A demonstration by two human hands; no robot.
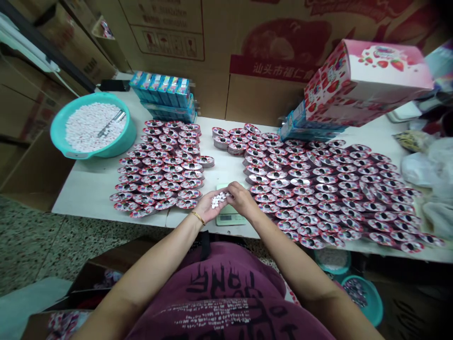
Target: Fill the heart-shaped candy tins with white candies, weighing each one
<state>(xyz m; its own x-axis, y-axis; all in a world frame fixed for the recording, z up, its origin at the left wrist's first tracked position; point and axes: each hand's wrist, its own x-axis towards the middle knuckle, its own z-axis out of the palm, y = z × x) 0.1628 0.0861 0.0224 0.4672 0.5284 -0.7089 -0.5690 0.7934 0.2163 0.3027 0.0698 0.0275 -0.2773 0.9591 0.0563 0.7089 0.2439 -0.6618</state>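
My left hand is cupped palm-up over the table's front edge, holding a small heap of white tablets. My right hand rests against it, fingers pinched at the tablets. Both hover over a small green digital scale. Left of my hands lie rows of round red tins; a much larger field of the same tins spreads to the right.
A teal basin of white tablets with a metal scoop stands at the far left. Blue boxes are stacked at the back, a pink strawberry carton at the back right, plastic bags at the right. Teal basins sit under the table.
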